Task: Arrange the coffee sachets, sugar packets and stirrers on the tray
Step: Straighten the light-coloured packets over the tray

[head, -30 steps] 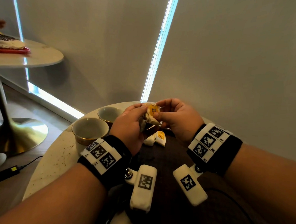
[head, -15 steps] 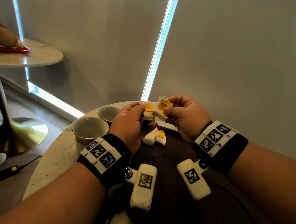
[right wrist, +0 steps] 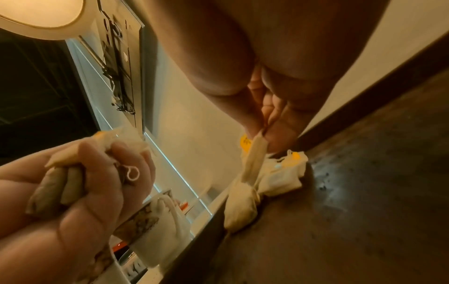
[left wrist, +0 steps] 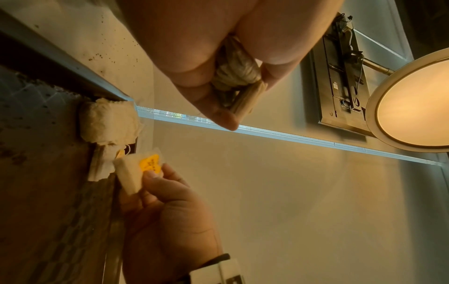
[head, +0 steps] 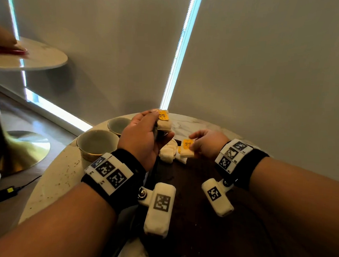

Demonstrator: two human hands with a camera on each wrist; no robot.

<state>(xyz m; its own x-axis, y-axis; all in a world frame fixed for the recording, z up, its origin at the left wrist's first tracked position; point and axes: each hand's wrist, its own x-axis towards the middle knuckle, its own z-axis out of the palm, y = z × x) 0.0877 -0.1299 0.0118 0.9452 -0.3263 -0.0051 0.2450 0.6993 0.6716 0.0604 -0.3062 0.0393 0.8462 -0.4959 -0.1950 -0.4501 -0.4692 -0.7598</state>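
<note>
My left hand [head: 155, 127] is raised over the table's far side and grips a bundle of cream sachets [head: 164, 121] with a yellow tag; the left wrist view shows wooden stirrers [left wrist: 248, 100] in the same grip. My right hand [head: 192, 144] pinches one yellow-tagged sachet [head: 187, 152] by its top and holds it low at the far edge of the dark tray [head: 199, 218]. It touches or nearly touches a small pile of sachets [head: 168, 153] that lies there, also seen as the pile [right wrist: 274, 178] in the right wrist view.
Two empty cups [head: 97, 144] [head: 117, 123] stand on the marble table [head: 50, 181] left of the tray. A second round table [head: 37, 56] with a red plate is at the far left. A cable and adapter [head: 0, 195] lie on the floor.
My right hand pulled one sachet out of the bundle in my left hand and carried it down and right to the pile on the tray. My left hand kept the bundle raised.
</note>
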